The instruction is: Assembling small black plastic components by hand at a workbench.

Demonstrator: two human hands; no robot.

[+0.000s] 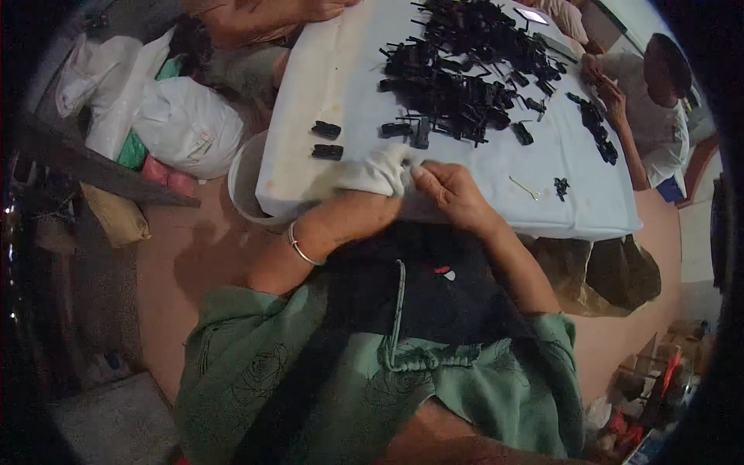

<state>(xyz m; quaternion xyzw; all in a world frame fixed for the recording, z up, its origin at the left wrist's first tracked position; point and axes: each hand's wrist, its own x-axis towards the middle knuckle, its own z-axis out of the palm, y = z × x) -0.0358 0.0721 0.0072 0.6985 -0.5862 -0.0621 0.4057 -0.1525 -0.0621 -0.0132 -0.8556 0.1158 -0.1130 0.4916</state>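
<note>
At the near edge of the white-covered table (310, 85), my left hand (376, 174) is wrapped in what looks like a white glove or cloth, its fingers closed. My right hand (449, 190) meets it from the right in a pinch. Between the fingertips something small and dark shows; its kind is hidden. Two black plastic parts (326, 140) lie one behind the other to the left of my hands. Beyond them spreads a large heap of similar black parts (457, 85). A thin yellowish rod (525, 187) and a small clump of black pieces (562, 187) rest on the right.
Another person's hand (318, 9) rests at the far left edge, and a second person (620, 101) sits at the right beside a row of black parts (595, 128). White bags (186, 116) and a pale bucket (246, 182) stand left. A brown bag (604, 275) is below the table's right.
</note>
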